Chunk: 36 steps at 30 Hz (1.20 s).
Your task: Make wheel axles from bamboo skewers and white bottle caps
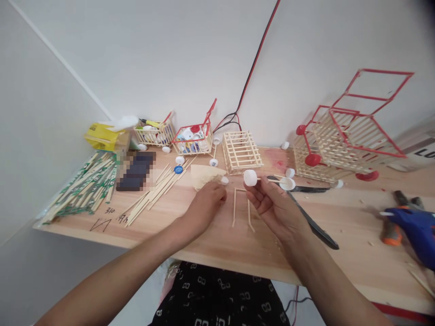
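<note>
Right hand [272, 206] pinches one pale wooden stick [274, 181] bearing two round white plastic caps [250, 178], above the light-brown wooden table [346, 262]; left hand [211, 201] curls beside one small white cap [224, 180]; whether gripping, I cannot tell.

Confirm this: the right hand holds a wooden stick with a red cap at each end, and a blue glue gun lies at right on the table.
Not red: the head view shows a white cap at each end of the wooden stick that the right hand holds. The blue glue gun does lie at right on the table.
</note>
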### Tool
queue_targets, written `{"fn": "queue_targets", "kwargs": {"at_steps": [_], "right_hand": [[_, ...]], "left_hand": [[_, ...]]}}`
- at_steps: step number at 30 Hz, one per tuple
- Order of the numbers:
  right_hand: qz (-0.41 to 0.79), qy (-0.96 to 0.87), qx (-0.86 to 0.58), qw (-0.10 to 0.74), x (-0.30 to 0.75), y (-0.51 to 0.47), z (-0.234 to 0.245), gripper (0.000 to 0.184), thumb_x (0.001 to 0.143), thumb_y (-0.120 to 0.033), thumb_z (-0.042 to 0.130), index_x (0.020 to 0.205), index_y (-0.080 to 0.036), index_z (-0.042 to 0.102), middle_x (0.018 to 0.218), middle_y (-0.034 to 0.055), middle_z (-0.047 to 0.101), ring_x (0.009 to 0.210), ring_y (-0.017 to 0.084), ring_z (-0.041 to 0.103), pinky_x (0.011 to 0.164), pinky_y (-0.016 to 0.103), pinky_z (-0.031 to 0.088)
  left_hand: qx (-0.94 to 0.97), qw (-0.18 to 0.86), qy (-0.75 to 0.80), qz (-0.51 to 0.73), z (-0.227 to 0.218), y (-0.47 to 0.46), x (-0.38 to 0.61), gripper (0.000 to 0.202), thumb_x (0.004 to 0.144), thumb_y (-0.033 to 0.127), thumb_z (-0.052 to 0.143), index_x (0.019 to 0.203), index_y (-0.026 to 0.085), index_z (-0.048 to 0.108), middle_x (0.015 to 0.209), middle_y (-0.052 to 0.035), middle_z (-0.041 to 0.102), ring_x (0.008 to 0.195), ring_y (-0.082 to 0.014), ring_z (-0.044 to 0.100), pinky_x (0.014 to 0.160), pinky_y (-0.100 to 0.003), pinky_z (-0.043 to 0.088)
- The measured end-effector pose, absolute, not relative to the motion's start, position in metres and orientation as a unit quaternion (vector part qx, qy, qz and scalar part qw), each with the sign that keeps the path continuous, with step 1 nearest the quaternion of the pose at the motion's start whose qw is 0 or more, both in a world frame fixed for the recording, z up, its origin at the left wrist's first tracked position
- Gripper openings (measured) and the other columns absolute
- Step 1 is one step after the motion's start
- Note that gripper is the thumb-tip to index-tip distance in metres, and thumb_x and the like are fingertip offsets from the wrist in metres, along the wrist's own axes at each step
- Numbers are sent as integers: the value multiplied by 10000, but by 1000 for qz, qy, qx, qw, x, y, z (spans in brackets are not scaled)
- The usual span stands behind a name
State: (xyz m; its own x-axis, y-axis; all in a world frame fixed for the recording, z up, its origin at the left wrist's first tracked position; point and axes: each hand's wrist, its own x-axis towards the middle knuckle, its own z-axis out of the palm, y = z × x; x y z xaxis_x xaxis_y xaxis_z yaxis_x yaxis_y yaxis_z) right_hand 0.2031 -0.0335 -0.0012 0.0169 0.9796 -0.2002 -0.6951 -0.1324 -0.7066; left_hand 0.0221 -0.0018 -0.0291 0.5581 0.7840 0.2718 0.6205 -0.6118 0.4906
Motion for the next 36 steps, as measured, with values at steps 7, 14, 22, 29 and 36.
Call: {"fn": "queue_targets", "kwargs": {"at_steps": [7, 14, 22, 29, 36], "right_hand": [[665, -206, -345, 629, 204, -33, -2, 195, 657, -283, 810, 793, -176, 722, 808, 1, 754, 720, 105, 707, 650, 161, 585], [663, -212, -345, 630, 204, -33, -5, 215, 637, -288, 823, 790, -172, 726, 805, 7, 756, 722, 107, 710, 653, 151, 584], [658, -220, -342, 634, 204, -34, -8, 195, 656, -284, 811, 795, -179, 723, 813, 7, 756, 748, 112, 713, 671, 157, 587], [660, -221, -339, 633, 204, -34, -7, 174, 678, -271, 796, 805, -181, 716, 824, 7, 756, 758, 115, 717, 676, 157, 584], [663, -208, -341, 633, 202, -35, -5, 203, 645, -272, 820, 783, -171, 710, 790, 7, 753, 727, 113, 715, 661, 152, 583]], "left_hand": [[868, 171, 409, 223, -30, 5, 22, 150, 806, 39, 465, 728, 161, 502, 824, -40, 560, 811, -186, 511, 703, -297, 394], [874, 108, 436, 185, -26, -2, 26, 143, 872, 84, 431, 775, 156, 507, 853, -52, 550, 810, -184, 505, 708, -294, 407], [868, 46, 484, 99, -17, -12, 35, 209, 879, 27, 372, 857, 136, 548, 874, -77, 562, 783, -192, 498, 720, -310, 420], [853, 14, 514, 87, -13, -8, 36, 222, 893, 22, 361, 887, 111, 564, 914, -120, 568, 849, -234, 503, 731, -358, 438], [879, 1, 468, 89, -18, -25, 25, 172, 880, 45, 459, 786, 117, 583, 896, -99, 580, 871, -217, 511, 785, -344, 453]]}}
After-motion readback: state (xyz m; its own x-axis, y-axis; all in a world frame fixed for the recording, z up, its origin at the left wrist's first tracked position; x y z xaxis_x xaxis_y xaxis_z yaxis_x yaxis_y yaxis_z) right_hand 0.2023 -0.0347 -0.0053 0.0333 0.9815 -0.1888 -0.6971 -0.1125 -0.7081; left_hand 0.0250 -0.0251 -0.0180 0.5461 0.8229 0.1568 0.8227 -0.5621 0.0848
